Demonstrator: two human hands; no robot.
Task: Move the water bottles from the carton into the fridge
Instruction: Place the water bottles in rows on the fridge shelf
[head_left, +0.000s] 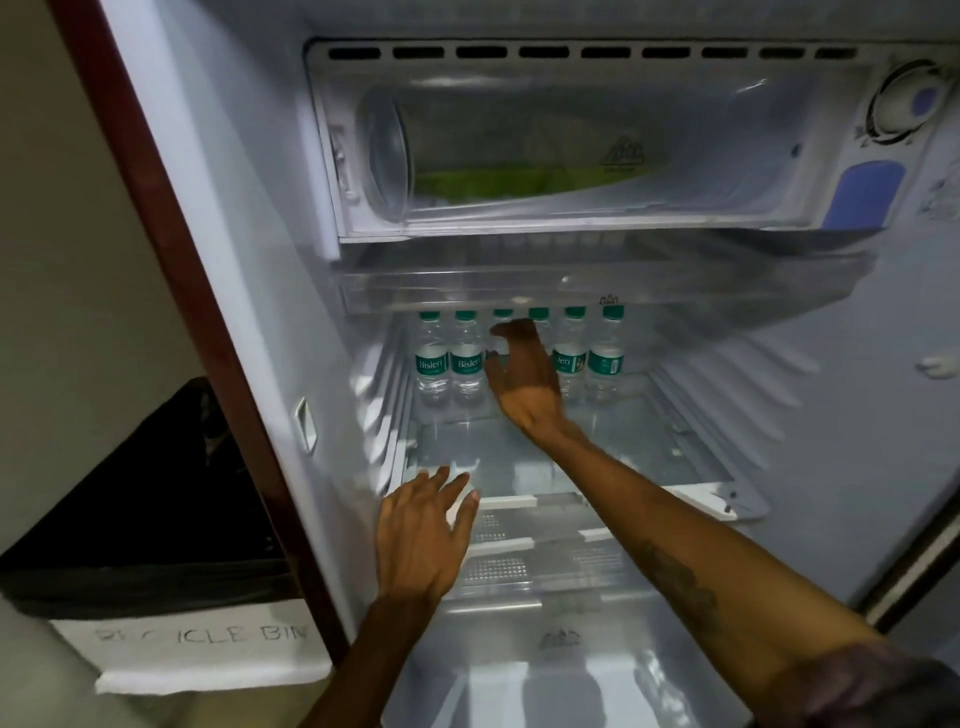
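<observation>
Several clear water bottles (432, 358) with green caps and green labels stand in a row at the back of the fridge's glass shelf (649, 447). My right hand (522, 374) reaches deep into the fridge to the middle of that row. Its thumb and fingers lie round the third bottle (497, 347), which is mostly hidden behind the hand. My left hand (423, 530) hovers at the shelf's front left edge with fingers spread and holds nothing. The carton is not in view.
Above the shelf sit a clear tray (571, 291) and the freezer compartment (545, 156). A crisper cover (545, 566) lies below the shelf. The fridge's dark red edge (218, 332) runs down the left. A black-lined recycle bin (156, 545) stands outside at the left.
</observation>
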